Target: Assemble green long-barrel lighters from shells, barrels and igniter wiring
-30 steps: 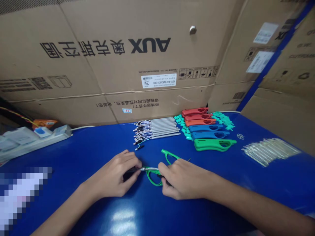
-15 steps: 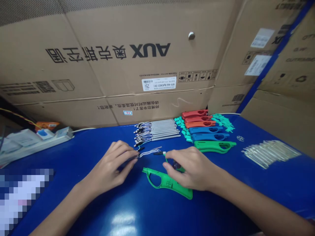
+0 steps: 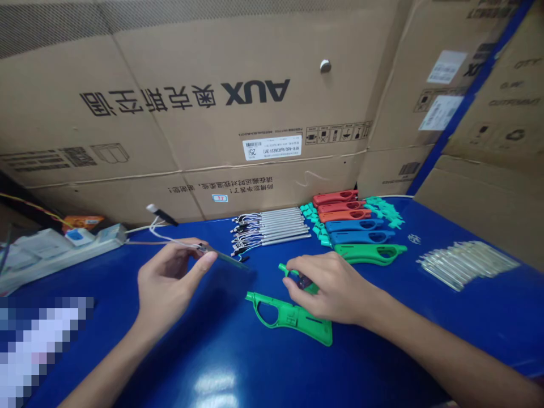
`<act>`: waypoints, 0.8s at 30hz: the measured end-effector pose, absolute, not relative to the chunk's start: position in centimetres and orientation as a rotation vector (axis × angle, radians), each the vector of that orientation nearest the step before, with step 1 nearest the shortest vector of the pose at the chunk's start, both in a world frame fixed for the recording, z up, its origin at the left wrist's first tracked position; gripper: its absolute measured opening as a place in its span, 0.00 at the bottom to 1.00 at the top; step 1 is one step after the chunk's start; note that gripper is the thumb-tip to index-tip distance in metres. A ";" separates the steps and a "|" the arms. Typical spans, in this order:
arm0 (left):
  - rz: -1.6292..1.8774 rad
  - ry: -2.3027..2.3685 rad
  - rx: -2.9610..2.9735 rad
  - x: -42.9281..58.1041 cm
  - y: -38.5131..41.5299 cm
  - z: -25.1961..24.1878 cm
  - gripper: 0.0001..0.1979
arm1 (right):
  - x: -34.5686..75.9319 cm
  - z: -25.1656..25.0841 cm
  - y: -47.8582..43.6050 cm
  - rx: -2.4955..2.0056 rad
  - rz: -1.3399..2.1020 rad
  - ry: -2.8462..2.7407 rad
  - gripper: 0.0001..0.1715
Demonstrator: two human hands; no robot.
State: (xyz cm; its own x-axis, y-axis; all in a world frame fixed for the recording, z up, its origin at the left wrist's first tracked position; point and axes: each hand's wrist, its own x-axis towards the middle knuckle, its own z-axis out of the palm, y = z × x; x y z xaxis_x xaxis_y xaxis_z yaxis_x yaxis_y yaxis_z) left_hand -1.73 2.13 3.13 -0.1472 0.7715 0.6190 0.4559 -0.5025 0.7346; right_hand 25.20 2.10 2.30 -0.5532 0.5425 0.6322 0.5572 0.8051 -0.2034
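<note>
Pinched in my left hand [image 3: 172, 277] is a thin metal lighter tube [image 3: 227, 259], blurred, its far end pointing right. White wires [image 3: 155, 229] run from its near end up to a small black igniter piece [image 3: 164, 215] with a white tip. My right hand [image 3: 331, 289] is closed around a green lighter shell half [image 3: 283, 270]; its fingers hide most of it, and a dark part shows between them. Below it on the table lies another green shell half [image 3: 293, 318] with a trigger loop, inner side up.
A row of wired metal tubes [image 3: 280, 224] lies at the back, beside teal caps [image 3: 314, 221]. Red, orange, blue and green lighter shells [image 3: 357, 224] are stacked to their right, near teal triggers [image 3: 385, 209]. Clear tubes [image 3: 465, 263] lie far right; a power strip [image 3: 63, 255] is left.
My left hand has moved left and turned over, swinging the wires and black igniter piece up and away from my right hand. My right hand has hardly moved.
</note>
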 end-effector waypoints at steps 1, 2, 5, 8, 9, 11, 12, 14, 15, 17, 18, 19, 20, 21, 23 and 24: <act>1.666 1.395 1.803 -1.7 2.1 3.1 0.11 | 25.2 2.2 2.1 -0.814 -0.028 -2.283 0.09; 1.627 1.389 1.762 -1.8 2.2 2.9 0.12 | 25.2 2.2 2.2 -0.820 -0.029 -2.290 0.09; 1.497 1.316 1.657 -1.9 2.4 2.1 0.13 | 25.2 2.0 2.3 -0.819 -0.036 -2.303 0.10; 1.419 1.252 1.567 -1.8 2.6 1.2 0.15 | 25.2 1.7 2.3 -0.816 -0.032 -2.306 0.10; 1.398 1.230 1.540 -1.6 2.6 1.1 0.16 | 25.2 1.7 2.3 -0.823 -0.026 -2.308 0.10; 1.361 1.173 1.500 -1.3 2.4 0.9 0.15 | 25.1 1.6 2.3 -0.846 -0.020 -2.316 0.10; 1.340 1.146 1.489 -1.2 2.4 0.9 0.14 | 25.0 1.5 2.4 -0.860 -0.023 -2.323 0.11; 1.303 1.103 1.498 -0.9 2.2 0.9 0.12 | 25.0 1.4 2.4 -0.882 -0.040 -2.340 0.11; 1.288 1.084 1.518 -0.9 2.1 1.0 0.11 | 24.9 1.4 2.5 -0.888 -0.050 -2.346 0.12; 1.259 1.051 1.569 -0.9 1.9 1.0 0.08 | 24.9 1.3 2.5 -0.896 -0.058 -2.354 0.12; 1.248 1.037 1.594 -0.9 1.9 1.0 0.07 | 24.8 1.3 2.5 -0.899 -0.054 -2.353 0.12; 1.239 1.026 1.616 -0.9 1.9 1.0 0.07 | 24.8 1.3 2.5 -0.900 -0.049 -2.351 0.13; 1.231 1.016 1.634 -0.9 1.8 1.1 0.06 | 24.8 1.3 2.4 -0.899 -0.042 -2.351 0.13; 1.226 1.009 1.647 -0.9 1.8 1.1 0.06 | 24.8 1.2 2.4 -0.893 -0.038 -2.357 0.13; 1.216 0.995 1.661 -0.9 1.7 1.1 0.06 | 24.8 1.2 2.3 -0.873 -0.038 -2.379 0.13; 1.209 0.993 1.662 -0.9 1.7 1.1 0.06 | 24.8 1.2 2.3 -0.863 -0.040 -2.391 0.12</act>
